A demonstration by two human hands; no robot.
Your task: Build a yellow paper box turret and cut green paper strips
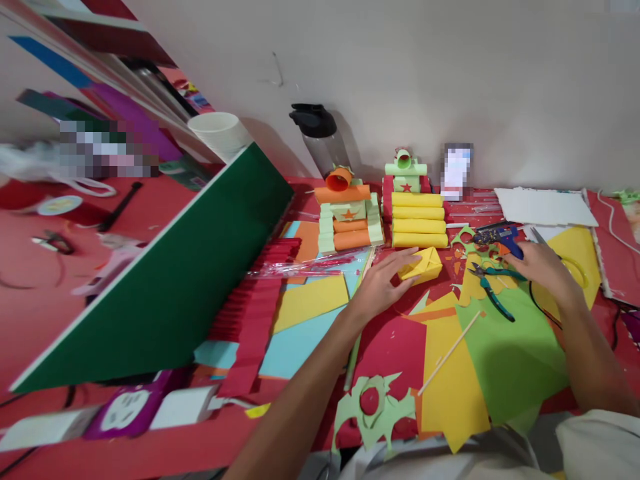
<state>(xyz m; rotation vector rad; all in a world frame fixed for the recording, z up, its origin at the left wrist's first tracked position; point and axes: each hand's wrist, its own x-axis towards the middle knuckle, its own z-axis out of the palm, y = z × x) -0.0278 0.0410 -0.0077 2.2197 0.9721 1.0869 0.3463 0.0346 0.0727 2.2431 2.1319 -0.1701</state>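
"Progress, as far as you can judge?"

"Two paper models look built: an orange model [347, 212] and, to its right, a yellow-fronted model [419, 220]. A yellow paper block [427, 263] lies just in front of the second, apparently folded but loose. Coloured sheets [455, 393] remain, so more may be left."

"And your fingers?"

"My left hand [385, 283] has its fingers closed round the block's left side. My right hand [535, 267] is beside a blue glue gun [507, 241] and pliers [495, 300]; I can't tell whether those fingers grip anything."

"Surface and room?"

"Red table [30, 313], scrap-strewn, against a pale wall [380, 73]. A bottle [325, 143] and a phone [457, 172] stand at the back; a green board [200, 280] slants at left."
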